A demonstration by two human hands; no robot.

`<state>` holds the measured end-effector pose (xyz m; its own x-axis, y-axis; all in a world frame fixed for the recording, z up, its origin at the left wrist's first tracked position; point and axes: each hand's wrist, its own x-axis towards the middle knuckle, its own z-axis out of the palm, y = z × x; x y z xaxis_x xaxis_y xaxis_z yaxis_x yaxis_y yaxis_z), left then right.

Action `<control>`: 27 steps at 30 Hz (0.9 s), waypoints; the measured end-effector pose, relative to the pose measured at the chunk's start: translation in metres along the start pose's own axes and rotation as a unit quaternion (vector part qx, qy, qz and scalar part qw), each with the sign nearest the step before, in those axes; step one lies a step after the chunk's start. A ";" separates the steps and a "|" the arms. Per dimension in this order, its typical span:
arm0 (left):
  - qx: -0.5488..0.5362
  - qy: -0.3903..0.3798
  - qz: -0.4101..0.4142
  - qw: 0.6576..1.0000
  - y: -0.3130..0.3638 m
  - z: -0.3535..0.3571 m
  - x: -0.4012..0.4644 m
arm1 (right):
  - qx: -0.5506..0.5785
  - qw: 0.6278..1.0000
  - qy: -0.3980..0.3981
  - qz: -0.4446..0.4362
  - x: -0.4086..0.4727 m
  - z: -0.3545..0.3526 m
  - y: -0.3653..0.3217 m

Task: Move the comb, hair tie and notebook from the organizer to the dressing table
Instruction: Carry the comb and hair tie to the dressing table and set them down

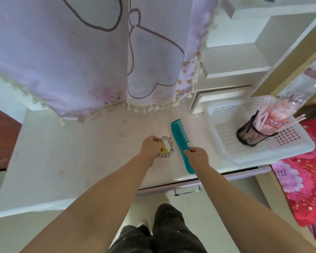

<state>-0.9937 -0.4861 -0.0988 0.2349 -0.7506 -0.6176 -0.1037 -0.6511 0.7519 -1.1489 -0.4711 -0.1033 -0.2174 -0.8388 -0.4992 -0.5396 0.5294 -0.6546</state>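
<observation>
Head view: left hand (150, 147) grips one hair tie (167, 147), right hand (197, 156) grips one comb (181, 139).

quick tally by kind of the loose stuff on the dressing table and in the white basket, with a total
comb: 1, teal, held by the right hand
hair tie: 1, grey, held by the left hand
white basket: 1
black mesh cup: 1, in the basket
notebook: 0 in view
total: 4
</observation>
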 end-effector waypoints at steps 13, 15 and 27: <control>0.218 0.043 0.149 0.964 -0.024 0.000 0.031 | 0.013 0.998 0.061 -0.017 0.019 0.006 0.008; 0.317 0.052 0.200 0.925 -0.033 -0.011 0.035 | 0.046 0.995 0.082 -0.021 0.024 0.001 0.009; 0.573 -0.006 0.213 0.791 -0.061 -0.041 0.031 | -0.339 0.935 0.051 -0.087 0.026 0.016 0.014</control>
<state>-0.9409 -0.4649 -0.1541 -0.0662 -0.9258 -0.3722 -0.9811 -0.0077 0.1935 -1.1493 -0.4831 -0.1347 -0.1357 -0.9307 -0.3398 -0.9583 0.2104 -0.1935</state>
